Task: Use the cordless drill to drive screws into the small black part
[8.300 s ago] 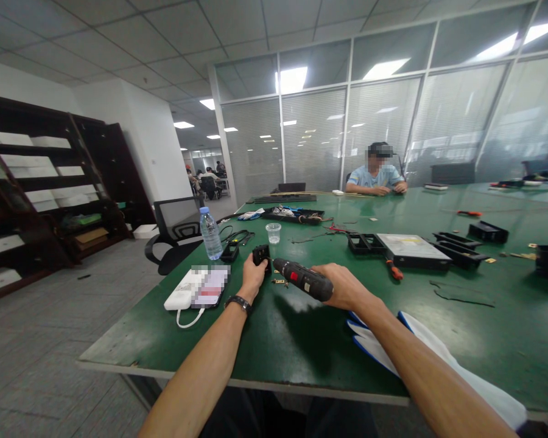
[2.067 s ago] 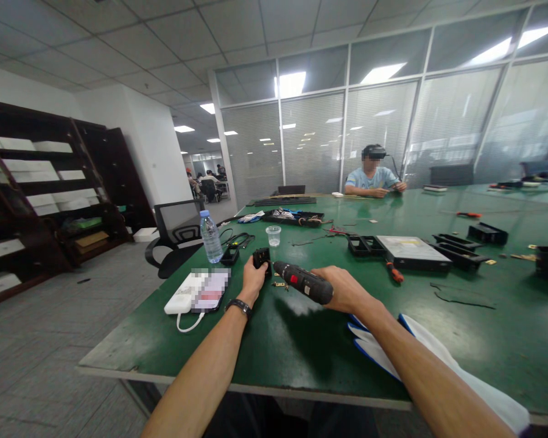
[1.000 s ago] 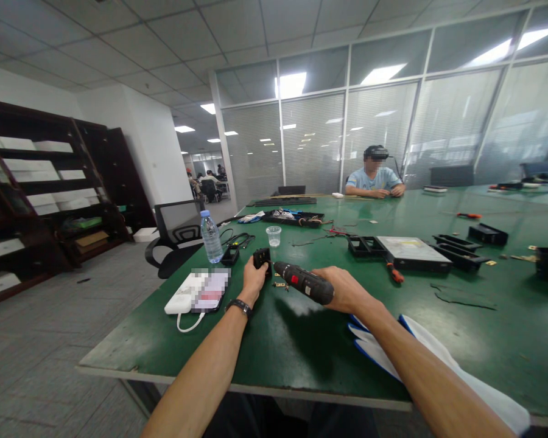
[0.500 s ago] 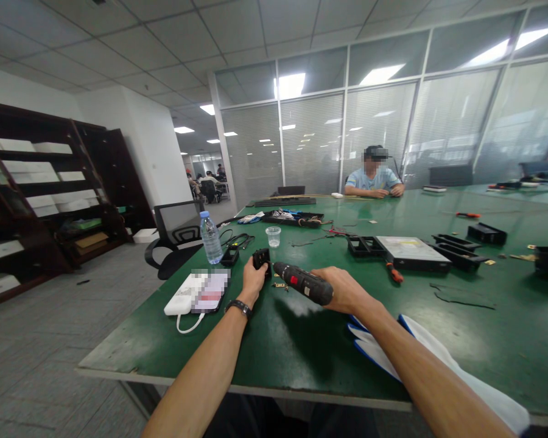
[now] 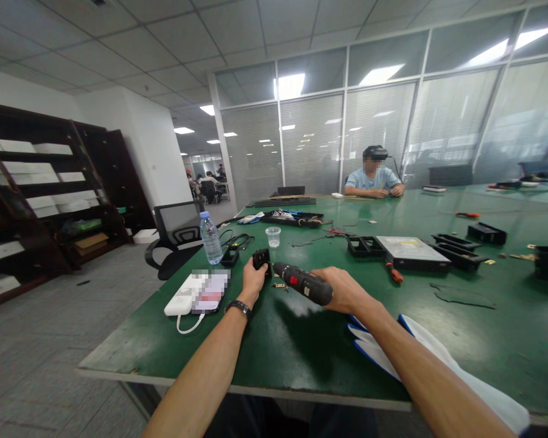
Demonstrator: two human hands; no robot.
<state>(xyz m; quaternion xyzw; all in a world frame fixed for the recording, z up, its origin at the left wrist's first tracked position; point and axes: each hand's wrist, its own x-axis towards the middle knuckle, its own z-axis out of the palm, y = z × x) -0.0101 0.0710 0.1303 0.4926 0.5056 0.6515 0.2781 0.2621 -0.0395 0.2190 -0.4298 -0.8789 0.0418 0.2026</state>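
Observation:
My left hand (image 5: pixel 254 277) is closed around a small black plastic part (image 5: pixel 261 260), holding it up on edge above the green table (image 5: pixel 164 359). In my right hand (image 5: pixel 342 288) is a black cordless drill (image 5: pixel 304 284) with a red mark on its body, its front end pointing left at the black part. Whether the drill's tip touches the part cannot be made out. Small brass-coloured metal pieces (image 5: pixel 280 285) lie on the table just under the drill's front.
A water bottle (image 5: pixel 210 238), a clear cup (image 5: pixel 273 236) and a white power bank (image 5: pixel 186 293) cabled to a phone stand left. At right lie an optical drive (image 5: pixel 413 252), an orange-handled screwdriver (image 5: pixel 395 274), black plastic frames (image 5: pixel 459 255) and white gloves (image 5: pixel 466 371). A person (image 5: pixel 374 176) sits across.

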